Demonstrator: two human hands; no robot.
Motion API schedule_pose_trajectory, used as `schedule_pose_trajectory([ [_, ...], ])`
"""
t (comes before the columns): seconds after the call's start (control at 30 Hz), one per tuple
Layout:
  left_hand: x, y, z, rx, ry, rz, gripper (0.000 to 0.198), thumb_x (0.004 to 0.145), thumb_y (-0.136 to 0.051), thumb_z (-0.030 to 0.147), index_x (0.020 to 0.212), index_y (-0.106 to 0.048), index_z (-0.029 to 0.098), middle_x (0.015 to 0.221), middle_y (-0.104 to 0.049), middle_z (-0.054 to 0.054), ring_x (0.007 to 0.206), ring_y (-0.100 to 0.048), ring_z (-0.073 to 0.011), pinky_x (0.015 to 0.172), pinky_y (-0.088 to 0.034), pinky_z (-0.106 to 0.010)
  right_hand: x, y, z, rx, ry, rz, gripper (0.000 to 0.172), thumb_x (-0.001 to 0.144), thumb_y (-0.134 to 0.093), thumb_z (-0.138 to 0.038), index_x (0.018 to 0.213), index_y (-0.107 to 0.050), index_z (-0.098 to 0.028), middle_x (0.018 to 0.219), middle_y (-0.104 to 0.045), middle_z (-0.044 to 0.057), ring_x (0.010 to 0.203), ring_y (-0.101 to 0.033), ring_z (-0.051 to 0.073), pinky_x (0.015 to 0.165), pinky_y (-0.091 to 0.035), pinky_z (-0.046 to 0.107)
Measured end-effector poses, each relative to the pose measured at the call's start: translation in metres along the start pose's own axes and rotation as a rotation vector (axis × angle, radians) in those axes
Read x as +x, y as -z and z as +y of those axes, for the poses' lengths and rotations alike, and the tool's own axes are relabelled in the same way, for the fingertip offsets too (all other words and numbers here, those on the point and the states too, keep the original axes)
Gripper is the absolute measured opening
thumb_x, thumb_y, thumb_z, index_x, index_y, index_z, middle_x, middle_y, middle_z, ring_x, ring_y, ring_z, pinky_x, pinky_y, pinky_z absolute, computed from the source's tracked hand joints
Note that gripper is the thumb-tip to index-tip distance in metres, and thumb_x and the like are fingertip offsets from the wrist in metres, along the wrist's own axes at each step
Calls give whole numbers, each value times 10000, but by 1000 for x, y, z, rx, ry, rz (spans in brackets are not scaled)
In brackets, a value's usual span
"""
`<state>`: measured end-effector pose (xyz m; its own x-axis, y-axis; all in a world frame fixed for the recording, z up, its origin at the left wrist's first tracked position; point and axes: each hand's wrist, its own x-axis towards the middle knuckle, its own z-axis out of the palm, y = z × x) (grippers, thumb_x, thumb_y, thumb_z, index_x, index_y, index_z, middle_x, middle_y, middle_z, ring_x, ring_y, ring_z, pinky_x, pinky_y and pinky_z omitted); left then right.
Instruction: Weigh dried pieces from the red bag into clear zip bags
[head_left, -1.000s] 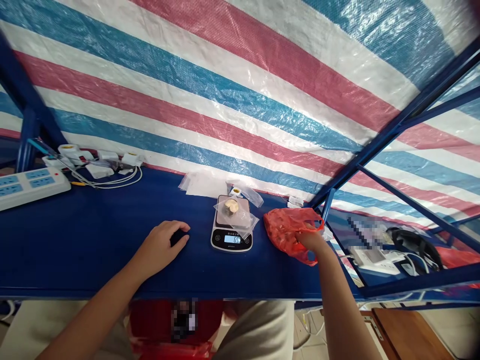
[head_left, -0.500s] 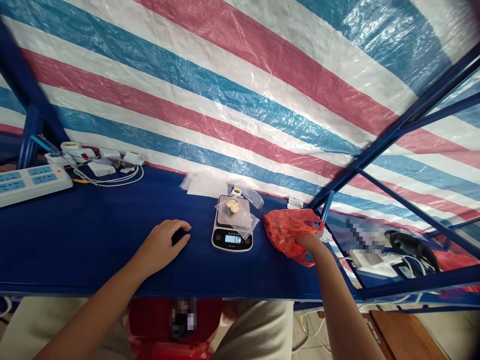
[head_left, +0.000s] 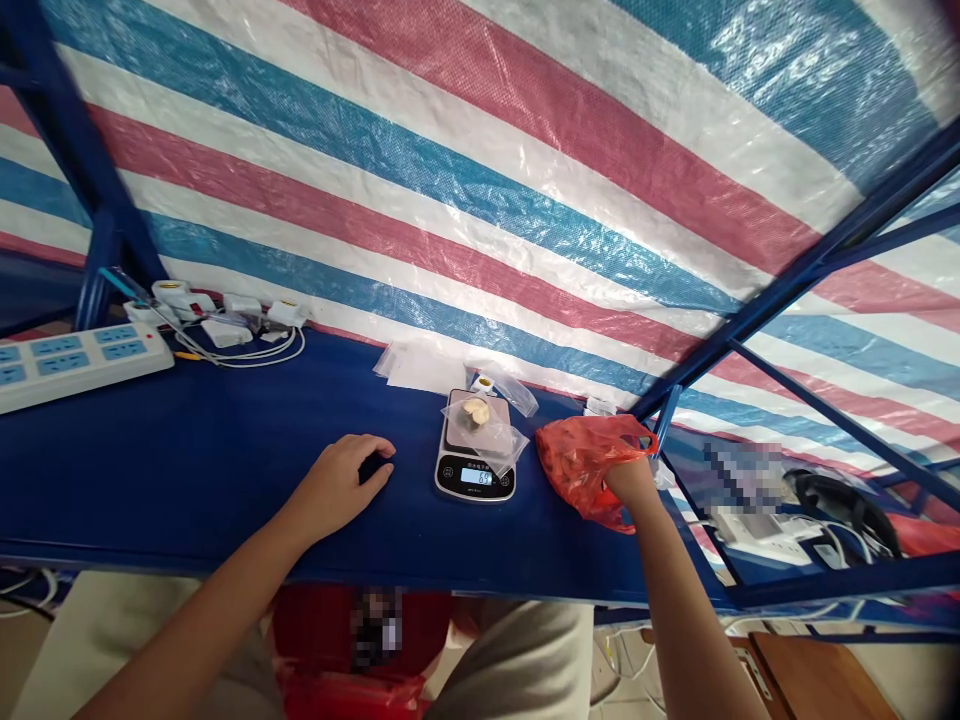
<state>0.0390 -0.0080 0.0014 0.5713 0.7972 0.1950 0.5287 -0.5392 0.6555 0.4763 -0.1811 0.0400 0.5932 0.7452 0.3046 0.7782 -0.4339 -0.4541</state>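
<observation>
My right hand (head_left: 630, 480) reaches into a red plastic bag (head_left: 581, 455) on the blue table; its fingers are hidden inside. My left hand (head_left: 346, 485) rests on the table, thumb and fingers curved apart with nothing between them. Between the hands stands a kitchen scale (head_left: 475, 475) with a lit display that seems to read 69 or 6.9. On its platform lies a clear plastic bag (head_left: 499, 440) with pale, cream-coloured pieces (head_left: 475, 411) in or on it; I cannot tell which.
Behind the scale lie white sheets with clear bags (head_left: 427, 367) and a small white roll (head_left: 484, 384). At the left are a power strip (head_left: 82, 360) and chargers with cables (head_left: 232, 325). A blue frame post (head_left: 667, 412) rises beyond the red bag. Striped sheeting hangs behind.
The whole view has shifted slightly, so things sit a little further right. My right hand is still in the red bag, and my left hand stays on the table.
</observation>
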Motion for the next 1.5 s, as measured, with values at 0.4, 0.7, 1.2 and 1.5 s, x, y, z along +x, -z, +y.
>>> schedule_pose_trajectory([
  [0.4,2,-3,-5,9,6,-19,402,895,-503,572,1061,-716,274,1177,-726,-67,1137,-634,-301,821,-550,-369,-80,75,-21,385,-180,-427,449,833,-658,-623,942,-775,-204,732,-683,39,631,-601,188,586,-489,300],
  [0.7,0,-3,-5,-16,17,-19,411,908,-496,574,1085,-705,267,1194,-715,-77,1112,-637,-291,697,-549,-324,-71,17,-85,506,-66,-304,454,810,-723,-586,988,-747,-169,839,-730,72,735,-639,207,662,-519,317],
  [1.2,-1,1,2,-17,23,-10,371,913,-485,523,1052,-706,259,1165,-719,-79,1079,-644,-285,831,-549,-389,-34,-36,-143,286,235,-96,312,871,-633,-324,1119,-746,-172,1070,-700,118,715,-648,190,784,-546,379],
  [1.5,0,2,3,-11,8,-3,348,904,-492,510,1026,-705,263,1136,-728,-74,1090,-643,-289,931,-528,-435,-64,-26,-138,179,203,-13,337,912,-611,-366,1166,-704,-164,1072,-687,115,727,-630,187,749,-543,358],
])
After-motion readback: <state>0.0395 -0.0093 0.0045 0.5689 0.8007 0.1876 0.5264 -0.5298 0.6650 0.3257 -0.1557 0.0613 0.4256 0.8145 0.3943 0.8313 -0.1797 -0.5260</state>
